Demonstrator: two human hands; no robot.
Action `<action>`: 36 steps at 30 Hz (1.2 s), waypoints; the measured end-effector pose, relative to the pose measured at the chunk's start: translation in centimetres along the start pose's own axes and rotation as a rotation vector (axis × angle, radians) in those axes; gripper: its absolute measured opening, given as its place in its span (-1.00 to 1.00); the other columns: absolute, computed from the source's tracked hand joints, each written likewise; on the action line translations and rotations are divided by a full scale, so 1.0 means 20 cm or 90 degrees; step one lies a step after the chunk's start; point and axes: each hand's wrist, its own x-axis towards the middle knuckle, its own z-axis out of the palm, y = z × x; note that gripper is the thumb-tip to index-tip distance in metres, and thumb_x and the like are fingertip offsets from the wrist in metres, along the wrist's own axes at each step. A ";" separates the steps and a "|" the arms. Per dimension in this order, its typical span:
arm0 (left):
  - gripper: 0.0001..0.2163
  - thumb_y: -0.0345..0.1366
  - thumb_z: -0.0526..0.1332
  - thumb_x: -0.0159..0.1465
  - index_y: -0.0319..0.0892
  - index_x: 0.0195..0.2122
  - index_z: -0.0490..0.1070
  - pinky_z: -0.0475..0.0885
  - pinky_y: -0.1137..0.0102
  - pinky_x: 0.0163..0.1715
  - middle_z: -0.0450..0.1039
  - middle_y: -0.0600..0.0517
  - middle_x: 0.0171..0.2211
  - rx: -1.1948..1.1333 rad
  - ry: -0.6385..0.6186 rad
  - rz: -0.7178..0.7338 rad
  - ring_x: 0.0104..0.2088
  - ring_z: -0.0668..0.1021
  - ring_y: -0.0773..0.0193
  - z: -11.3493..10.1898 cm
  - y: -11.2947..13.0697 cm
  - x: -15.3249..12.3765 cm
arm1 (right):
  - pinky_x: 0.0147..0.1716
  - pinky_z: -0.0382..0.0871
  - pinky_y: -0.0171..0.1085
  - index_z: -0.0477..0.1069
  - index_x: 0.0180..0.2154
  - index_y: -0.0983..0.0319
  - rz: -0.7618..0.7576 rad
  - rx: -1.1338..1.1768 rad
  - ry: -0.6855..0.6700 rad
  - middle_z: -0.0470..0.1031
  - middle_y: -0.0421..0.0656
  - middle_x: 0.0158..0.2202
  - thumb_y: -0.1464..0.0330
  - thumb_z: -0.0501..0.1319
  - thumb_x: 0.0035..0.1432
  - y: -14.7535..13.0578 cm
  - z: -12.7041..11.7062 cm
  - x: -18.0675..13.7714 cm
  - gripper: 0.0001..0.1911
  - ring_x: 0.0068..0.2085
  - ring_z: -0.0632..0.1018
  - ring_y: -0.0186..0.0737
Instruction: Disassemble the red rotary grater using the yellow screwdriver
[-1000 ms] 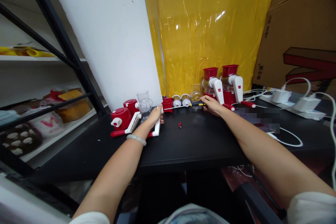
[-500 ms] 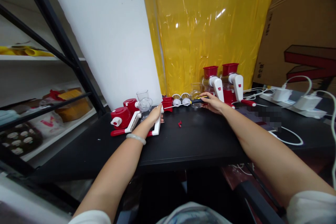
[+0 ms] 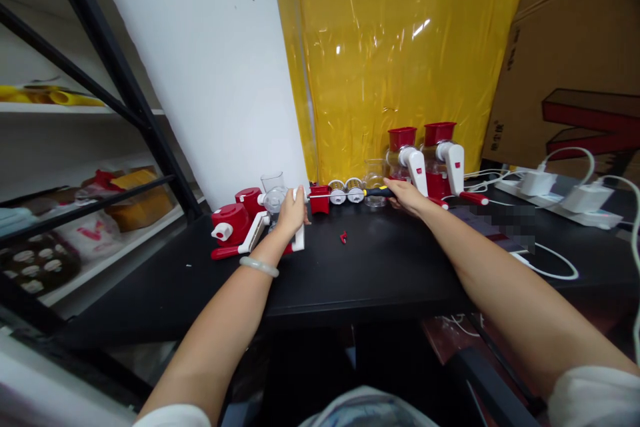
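Note:
My left hand (image 3: 293, 211) is closed round the top of a white crank handle (image 3: 299, 239) with a red grip, beside a clear plastic grater housing (image 3: 274, 198). In my right hand (image 3: 404, 196) is a screwdriver (image 3: 377, 192) with a black and yellow handle. Its long shaft lies level and points left, its tip reaching the crank at my left fingers; the exact contact is hidden. A small red part (image 3: 343, 237) lies on the black table (image 3: 325, 283). Behind the shaft stand a red hopper piece (image 3: 320, 200) and two round grater drums (image 3: 346, 191).
Two assembled red and white rotary graters (image 3: 414, 163) stand at the back right. Red bases (image 3: 231, 224) with another crank sit on the left. A tablet (image 3: 493, 230), white cables and a power strip (image 3: 560, 195) occupy the right. A metal-framed shelf (image 3: 100, 47) rises at the left.
The screwdriver has swung from a slight tilt to nearly level as its tip end rose. My left hand has moved up slightly with the crank. The small red part lies where it was.

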 end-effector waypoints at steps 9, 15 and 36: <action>-0.66 0.02 -0.05 0.44 -0.14 -0.13 0.29 0.41 0.41 -0.65 0.23 0.20 -0.65 -0.036 -0.001 -0.025 -0.74 0.35 0.34 -0.02 0.04 0.01 | -0.57 0.20 -0.37 0.38 -0.39 0.19 -0.077 0.004 0.034 0.32 -0.29 -0.57 -0.10 0.37 -0.05 -0.04 0.03 0.01 -0.49 -0.55 0.33 -0.39; -0.68 0.02 -0.04 0.43 -0.12 -0.20 0.26 0.39 0.44 -0.69 0.22 0.20 -0.66 -0.043 -0.040 -0.025 -0.76 0.33 0.36 -0.02 0.03 0.01 | -0.46 0.35 -0.36 0.46 -0.29 0.19 -0.118 0.036 0.059 0.46 -0.22 -0.37 0.02 0.45 -0.09 -0.09 0.00 -0.02 -0.55 -0.42 0.42 -0.37; -0.75 -0.09 -0.09 0.45 -0.07 -0.11 0.28 0.33 0.47 -0.56 0.30 0.17 -0.57 0.049 0.075 0.184 -0.65 0.40 0.35 -0.04 0.02 -0.04 | -0.72 0.03 -0.37 0.32 -0.40 0.17 -0.110 0.040 0.078 0.12 -0.35 -0.70 -0.19 0.31 0.03 -0.16 0.00 -0.04 -0.44 -0.70 0.20 -0.43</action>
